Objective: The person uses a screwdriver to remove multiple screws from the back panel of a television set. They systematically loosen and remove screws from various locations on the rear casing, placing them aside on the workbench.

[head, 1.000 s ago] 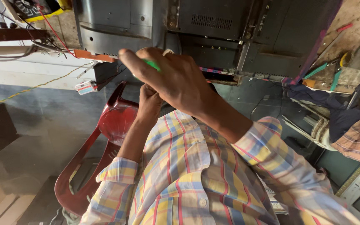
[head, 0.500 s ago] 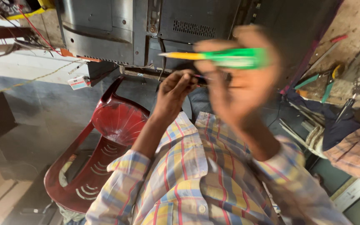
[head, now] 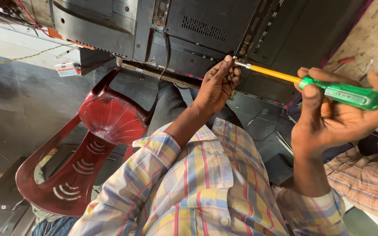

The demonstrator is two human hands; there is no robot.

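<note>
Right hand (head: 337,122) closed round the green handle of the screwdriver (head: 324,87), thumb and fingers wrapped over it; left hand (head: 217,85) pinching the metal tip between thumb and fingertips, right against the back panel (head: 206,26) of a dark television set. Half a second ago the screwdriver was held crosswise and blurred in front of the panel, tip off it; a second ago the right hand covered most of the view. Now the shaft runs slanted from the handle, to the right of the panel, up-left to a spot on the panel beside a vertical metal bracket. Reads as the tool just brought to bear on a fastening point, with the left hand steadying the tip. Whether a screw sits under the tip cannot be made out; the left fingers cover that spot. Handle end partly hidden by the right palm. Below the panel: checked shirt sleeves of both arms, then a red plastic chair (head: 88,148) down-left of the panel, its legs cut off by the frame edge. Left of the panel, a small white tag (head: 68,69) and loose wires, detail too small to read. Right of the panel, striped cloth (head: 364,179) at the frame edge; cannot tell if it is another person's clothing. Upper part of the panel is cut off.
</note>
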